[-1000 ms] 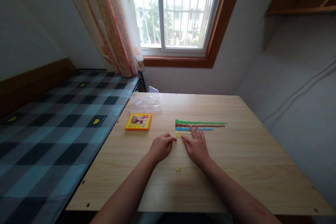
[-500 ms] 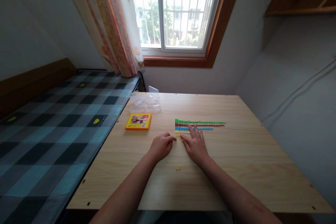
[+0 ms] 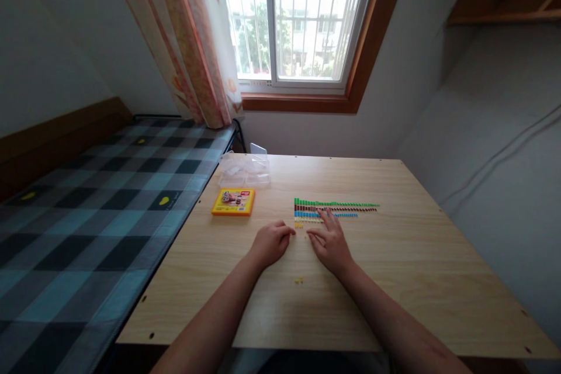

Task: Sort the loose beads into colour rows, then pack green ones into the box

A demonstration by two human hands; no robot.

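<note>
Rows of tiny building bricks lie on the table in front of my hands: a green row [image 3: 333, 203] farthest away, then a brown row [image 3: 305, 208], a blue row [image 3: 346, 215] and a pale cream row [image 3: 303, 220]. Several yellow bricks [image 3: 298, 225] form a short row nearest me. My left hand [image 3: 272, 243] rests left of them, fingers curled and index fingertip against the thumb; anything between is too small to make out. My right hand [image 3: 331, 245] is open, its longer fingers stretched over the rows. A tiny yellow piece [image 3: 305, 237] lies by its thumb and index finger.
Closer to me lie a few loose yellow bricks [image 3: 298, 280]. A yellow-orange box [image 3: 233, 202] with a printed lid sits at the left, before a clear plastic container [image 3: 244, 172]. Left of the wooden table [image 3: 407, 280] is a bed with a checked cover [image 3: 109, 216].
My right hand has drawn slightly to the right, away from the short yellow row, showing more of it. My left hand stays nearly still. The whole view has shifted a little.
</note>
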